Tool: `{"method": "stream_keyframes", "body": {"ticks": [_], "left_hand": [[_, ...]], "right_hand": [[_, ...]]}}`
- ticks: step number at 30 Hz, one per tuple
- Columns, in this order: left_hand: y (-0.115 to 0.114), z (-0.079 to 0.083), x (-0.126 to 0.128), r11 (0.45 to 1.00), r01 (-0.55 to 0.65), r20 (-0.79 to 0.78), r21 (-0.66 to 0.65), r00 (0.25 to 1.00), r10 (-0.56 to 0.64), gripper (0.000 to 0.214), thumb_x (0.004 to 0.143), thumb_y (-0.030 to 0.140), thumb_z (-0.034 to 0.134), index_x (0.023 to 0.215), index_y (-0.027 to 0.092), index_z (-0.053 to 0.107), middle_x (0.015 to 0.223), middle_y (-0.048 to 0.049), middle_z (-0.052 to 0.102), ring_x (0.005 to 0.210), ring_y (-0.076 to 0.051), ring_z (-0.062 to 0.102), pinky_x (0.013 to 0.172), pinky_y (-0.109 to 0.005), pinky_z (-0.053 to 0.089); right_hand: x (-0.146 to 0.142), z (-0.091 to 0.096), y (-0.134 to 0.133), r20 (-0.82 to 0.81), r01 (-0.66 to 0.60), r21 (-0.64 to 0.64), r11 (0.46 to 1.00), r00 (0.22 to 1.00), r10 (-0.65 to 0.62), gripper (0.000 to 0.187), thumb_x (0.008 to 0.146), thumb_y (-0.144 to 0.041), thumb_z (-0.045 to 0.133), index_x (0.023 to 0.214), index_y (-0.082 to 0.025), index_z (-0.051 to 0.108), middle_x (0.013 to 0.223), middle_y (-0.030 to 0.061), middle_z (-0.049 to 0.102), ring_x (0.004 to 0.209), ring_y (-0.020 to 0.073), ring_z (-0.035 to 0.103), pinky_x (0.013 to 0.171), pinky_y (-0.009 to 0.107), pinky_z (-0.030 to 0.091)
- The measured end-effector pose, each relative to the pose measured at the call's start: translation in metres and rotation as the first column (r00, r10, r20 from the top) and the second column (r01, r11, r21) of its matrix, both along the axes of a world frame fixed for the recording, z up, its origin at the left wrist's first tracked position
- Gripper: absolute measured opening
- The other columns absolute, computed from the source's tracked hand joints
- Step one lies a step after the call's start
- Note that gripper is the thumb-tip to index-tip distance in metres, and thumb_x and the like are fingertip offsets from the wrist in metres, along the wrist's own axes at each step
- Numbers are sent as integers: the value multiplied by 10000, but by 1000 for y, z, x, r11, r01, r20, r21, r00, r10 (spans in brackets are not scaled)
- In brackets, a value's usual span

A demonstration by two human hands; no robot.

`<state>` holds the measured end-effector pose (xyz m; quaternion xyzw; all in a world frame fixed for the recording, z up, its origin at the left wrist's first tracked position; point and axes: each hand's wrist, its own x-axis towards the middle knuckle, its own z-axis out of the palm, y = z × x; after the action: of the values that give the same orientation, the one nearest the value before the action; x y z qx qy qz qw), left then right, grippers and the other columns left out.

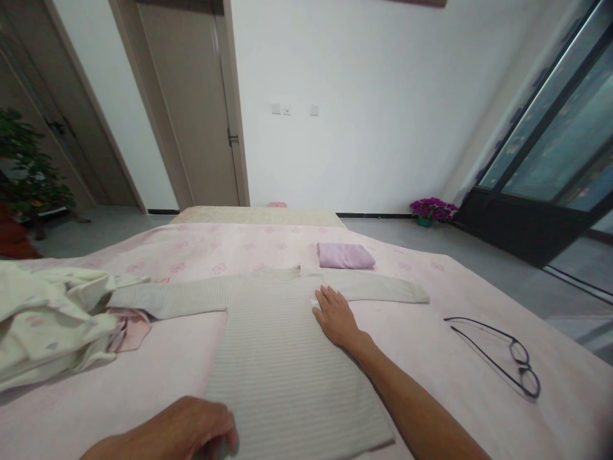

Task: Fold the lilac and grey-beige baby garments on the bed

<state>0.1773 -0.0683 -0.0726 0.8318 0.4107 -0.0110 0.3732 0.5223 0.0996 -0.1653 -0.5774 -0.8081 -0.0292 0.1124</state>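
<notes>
A light grey, finely striped long-sleeved shirt (pixel 287 364) lies spread out, its collar facing away and both sleeves stretched sideways. My right hand (pixel 336 316) rests flat on it near the right shoulder, fingers extended. At the shirt's lower left edge, my left hand (pixel 201 425) is curled, its fingertips bent down against the fabric and partly hidden by the hand and the frame's bottom edge. The left cuff reaches a heap of cream patterned cloth (pixel 52 326), with a bit of pink fabric (pixel 131 329) beneath. Beyond the right shoulder sits a folded lilac cloth (pixel 345 255).
A pink flowered sheet (pixel 412 370) covers the surface under the shirt. Black-framed glasses (pixel 522 367) lie on it at the right. Farther off are purple flowers (pixel 432 209) on the floor, a closed door (pixel 191 102) and a leafy plant (pixel 31 169).
</notes>
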Motion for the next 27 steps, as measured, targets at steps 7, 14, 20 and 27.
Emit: {"method": "stream_keyframes", "body": {"ticks": [7,14,20,27], "left_hand": [[96,-33,33,844,-305,83,442,950,300,395,980,430,380,1283,276,581,1332,-49,621,1215,-196,571,1042,-325,428],[174,-83,57,673,-272,-113,688,876,469,590,989,492,333,1476,171,422,1562,-155,354,1456,-330,288,1152,-502,264],[182,-97,61,648,-282,-146,707,839,524,598,975,523,335,1502,244,379,1589,-145,301,1461,-364,250,1133,-605,168],[209,-95,57,662,-305,-155,685,826,541,643,946,584,358,1521,297,330,1611,-135,247,1469,-396,200,1098,-677,143]], "right_hand": [[-1,1,-2,2,0,16,1000,1000,0,530,1007,-420,336,1460,-161,430,1549,134,371,1445,278,286,1174,471,173],[-1,3,-2,33,5,12,1000,999,-6,530,998,-410,346,1459,-162,434,1543,133,383,1432,289,310,1163,465,202],[-8,23,17,61,-32,-22,999,998,33,515,999,-415,329,1420,-158,475,1514,150,421,1394,291,370,1148,464,225],[-39,14,71,26,-106,-95,990,994,109,651,1008,-492,261,1521,-94,310,1590,149,267,1479,273,213,1189,460,144]]}}
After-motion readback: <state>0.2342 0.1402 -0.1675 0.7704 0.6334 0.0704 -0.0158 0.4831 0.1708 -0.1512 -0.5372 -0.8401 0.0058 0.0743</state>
